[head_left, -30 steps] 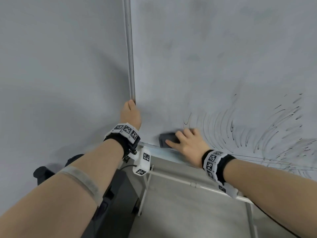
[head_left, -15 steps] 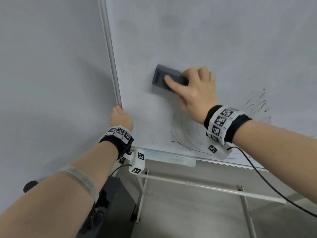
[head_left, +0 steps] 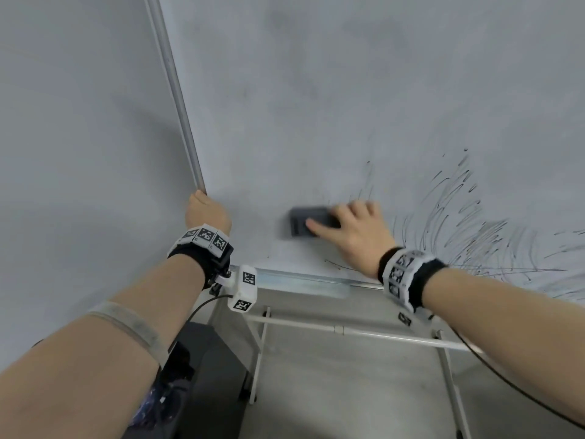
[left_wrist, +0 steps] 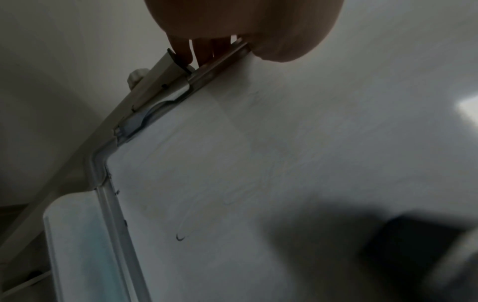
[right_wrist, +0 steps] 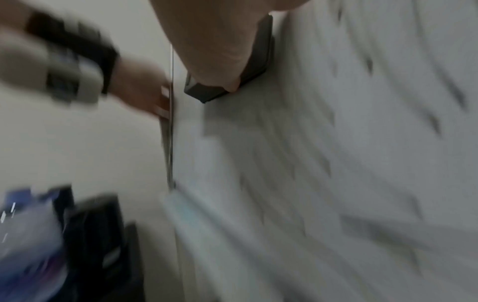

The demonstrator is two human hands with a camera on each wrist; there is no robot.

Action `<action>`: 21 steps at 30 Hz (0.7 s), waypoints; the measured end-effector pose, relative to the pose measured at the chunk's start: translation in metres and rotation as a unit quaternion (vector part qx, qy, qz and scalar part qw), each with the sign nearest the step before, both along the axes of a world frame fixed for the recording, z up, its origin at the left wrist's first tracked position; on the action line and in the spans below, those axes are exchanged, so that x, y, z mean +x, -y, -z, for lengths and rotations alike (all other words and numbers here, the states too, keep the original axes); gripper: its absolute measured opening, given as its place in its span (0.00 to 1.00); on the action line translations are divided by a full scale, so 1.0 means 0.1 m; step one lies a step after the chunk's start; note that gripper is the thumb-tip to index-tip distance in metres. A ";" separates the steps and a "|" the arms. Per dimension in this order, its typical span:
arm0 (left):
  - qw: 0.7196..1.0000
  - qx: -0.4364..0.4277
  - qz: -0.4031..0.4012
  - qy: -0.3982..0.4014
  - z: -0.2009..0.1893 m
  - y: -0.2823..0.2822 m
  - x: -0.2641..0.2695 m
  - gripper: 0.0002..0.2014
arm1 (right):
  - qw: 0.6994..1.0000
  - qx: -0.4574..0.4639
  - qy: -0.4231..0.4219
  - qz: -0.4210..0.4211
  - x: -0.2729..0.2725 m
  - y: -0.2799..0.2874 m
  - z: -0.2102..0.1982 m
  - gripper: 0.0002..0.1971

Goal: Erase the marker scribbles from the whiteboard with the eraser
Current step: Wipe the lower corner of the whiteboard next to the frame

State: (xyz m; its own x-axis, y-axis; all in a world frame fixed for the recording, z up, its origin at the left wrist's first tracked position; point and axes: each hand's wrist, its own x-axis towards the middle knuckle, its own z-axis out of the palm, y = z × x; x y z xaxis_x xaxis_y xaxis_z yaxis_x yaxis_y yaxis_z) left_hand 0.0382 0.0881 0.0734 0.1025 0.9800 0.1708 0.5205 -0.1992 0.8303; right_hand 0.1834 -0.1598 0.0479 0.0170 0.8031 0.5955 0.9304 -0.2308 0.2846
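Gripping eraser (head_left: 308, 224) flat on whiteboard (head_left: 348, 106), near bottom edge

Lighting as I read it from my station: the head view is evenly lit, soft and greyish, with faint shadow beside the left hand (head_left: 207, 210) at 9 o'clock, motion blur on the eraser (head_left: 308, 224) and right hand (head_left: 356, 234), and straight frame edges bowed by the wide lens. Left wrist view: dim and underexposed, one glare patch on the whiteboard (left_wrist: 284, 143) at 3 o'clock, a dark unfocused mass at 4 o'clock. Right wrist view: heavily smeared throughout; marker scribbles (right_wrist: 369, 65) streak, corners darken.
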 end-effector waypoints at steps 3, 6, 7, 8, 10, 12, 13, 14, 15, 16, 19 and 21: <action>1.000 -0.001 0.005 0.003 -0.01 0.02 -0.01 0.23 | 0.988 0.151 -0.025 0.030 0.17 -0.06 -0.85 0.32; 1.000 0.002 -0.001 0.018 -0.01 0.06 0.00 0.23 | 0.969 0.237 -0.012 0.067 0.32 0.01 -1.44 0.25; 1.000 0.003 -0.005 0.022 0.00 0.07 0.01 0.23 | 0.966 0.247 -0.006 0.071 0.34 0.03 -1.49 0.25; 1.000 0.003 -0.010 0.024 0.01 0.07 0.02 0.23 | 0.966 0.248 0.000 0.067 0.35 0.05 -1.47 0.24; 0.999 0.003 -0.021 0.029 0.03 0.08 0.03 0.23 | 0.974 0.221 0.009 0.037 0.31 0.09 -1.20 0.25; 0.999 0.004 -0.024 0.031 0.03 0.07 0.03 0.23 | 0.990 0.138 0.015 0.000 0.28 0.16 -0.70 0.30; 0.999 0.005 -0.021 0.028 0.02 0.07 0.04 0.23 | 0.997 0.081 0.016 -0.008 0.27 0.24 -0.39 0.33; 1.000 0.006 -0.016 0.025 0.02 0.06 0.04 0.23 | 0.999 0.028 0.014 -0.006 0.25 0.32 -0.07 0.35; 1.000 0.006 -0.014 0.023 0.01 0.06 0.05 0.23 | 1.000 -0.019 0.006 0.005 0.22 0.42 0.23 0.36; 1.000 0.006 -0.014 0.023 0.01 0.05 0.05 0.23 | 0.998 -0.061 -0.007 0.022 0.17 0.52 0.51 0.38; 0.999 0.008 -0.026 0.027 0.03 0.04 0.03 0.22 | 0.988 -0.143 -0.024 0.059 0.02 0.71 0.99 0.40; 0.999 0.012 -0.028 0.026 0.03 0.06 0.03 0.22 | 0.989 -0.134 -0.022 0.051 0.06 0.74 0.92 0.41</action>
